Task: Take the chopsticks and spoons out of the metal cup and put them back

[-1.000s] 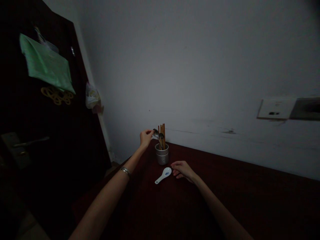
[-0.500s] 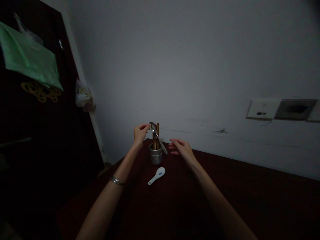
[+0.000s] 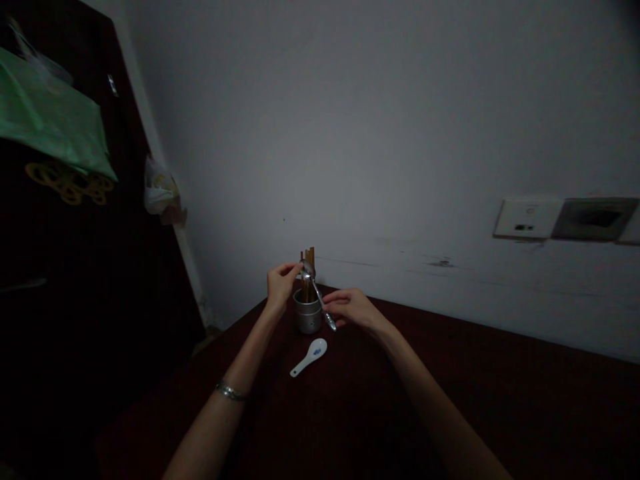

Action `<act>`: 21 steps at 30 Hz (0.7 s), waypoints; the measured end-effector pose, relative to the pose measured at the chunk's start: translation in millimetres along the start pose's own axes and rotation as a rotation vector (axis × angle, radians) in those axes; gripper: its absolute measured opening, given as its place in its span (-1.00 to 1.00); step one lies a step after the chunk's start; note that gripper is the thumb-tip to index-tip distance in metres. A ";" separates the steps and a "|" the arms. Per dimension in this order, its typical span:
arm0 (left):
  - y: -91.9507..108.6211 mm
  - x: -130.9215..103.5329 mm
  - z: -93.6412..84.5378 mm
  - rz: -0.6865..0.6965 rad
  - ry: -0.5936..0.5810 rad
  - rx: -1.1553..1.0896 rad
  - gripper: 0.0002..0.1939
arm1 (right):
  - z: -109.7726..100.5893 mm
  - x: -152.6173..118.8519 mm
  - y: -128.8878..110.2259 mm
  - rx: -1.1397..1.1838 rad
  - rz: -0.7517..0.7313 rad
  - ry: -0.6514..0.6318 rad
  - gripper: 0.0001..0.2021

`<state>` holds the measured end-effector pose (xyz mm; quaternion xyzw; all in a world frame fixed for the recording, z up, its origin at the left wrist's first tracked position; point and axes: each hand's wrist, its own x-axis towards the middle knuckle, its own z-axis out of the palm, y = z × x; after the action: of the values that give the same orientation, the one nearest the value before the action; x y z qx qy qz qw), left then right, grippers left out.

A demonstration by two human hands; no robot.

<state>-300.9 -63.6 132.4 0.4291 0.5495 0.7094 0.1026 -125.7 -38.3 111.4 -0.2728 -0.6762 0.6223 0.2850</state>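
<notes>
A metal spoon (image 3: 317,291) slants in front of the chopstick holder, bowl end up and handle pointing down to the right. My left hand (image 3: 281,285) pinches the rim of its bowl between thumb and fingertips. At the handle, the fingertips of my right hand (image 3: 353,311) are closed about the metal, though how firmly is hard to see. Behind the spoon, several wooden chopsticks (image 3: 312,257) stand upright in a grey cylindrical holder (image 3: 308,321). A white soup spoon (image 3: 310,357) with a blue mark lies on the table just in front of that holder.
The dark red table (image 3: 450,340) meets a grey wall (image 3: 375,133) at its back edge. Wall sockets (image 3: 527,219) are at the right. On the left is a dark door (image 3: 100,267) with a green cloth (image 3: 55,113) and a plastic bag (image 3: 161,190) hanging nearby.
My right hand has moved left to the metal spoon's handle, where its fingers now meet it. My left hand has lowered the spoon slightly. The view has shifted a little.
</notes>
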 end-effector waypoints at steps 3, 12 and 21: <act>0.7 1.5 -3.0 0.001 -0.026 0.003 -0.72 | -3.5 -1.8 0.1 0.037 0.002 -0.005 -0.83; -49.6 25.9 -18.8 0.066 0.039 0.121 -0.74 | -44.7 24.4 49.4 0.148 0.080 0.202 -0.88; -82.8 24.0 -13.8 0.023 -0.074 0.275 -0.78 | -35.4 58.9 95.9 -0.036 0.248 0.211 -0.87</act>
<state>-352.5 -27.3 72.0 0.4712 0.6325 0.6123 0.0552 -139.3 35.9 20.7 -0.4229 -0.6149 0.6082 0.2705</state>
